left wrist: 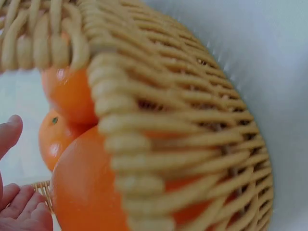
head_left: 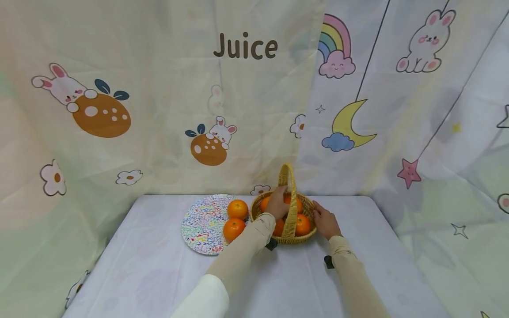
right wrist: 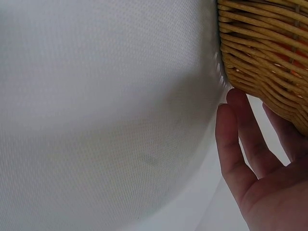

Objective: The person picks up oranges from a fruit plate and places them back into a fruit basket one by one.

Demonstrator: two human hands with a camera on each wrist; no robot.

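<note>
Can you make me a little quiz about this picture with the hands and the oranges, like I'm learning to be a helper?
1. Fill in: the ____ hand reaches in over the basket.

2. Pick one: how many oranges can you see on the speckled round board?
A) one
B) two
C) five

3. True or false: the right hand is beside the outside of the basket.

Key:
1. Left; the left hand is under the handle's arch.
2. B
3. True
</note>
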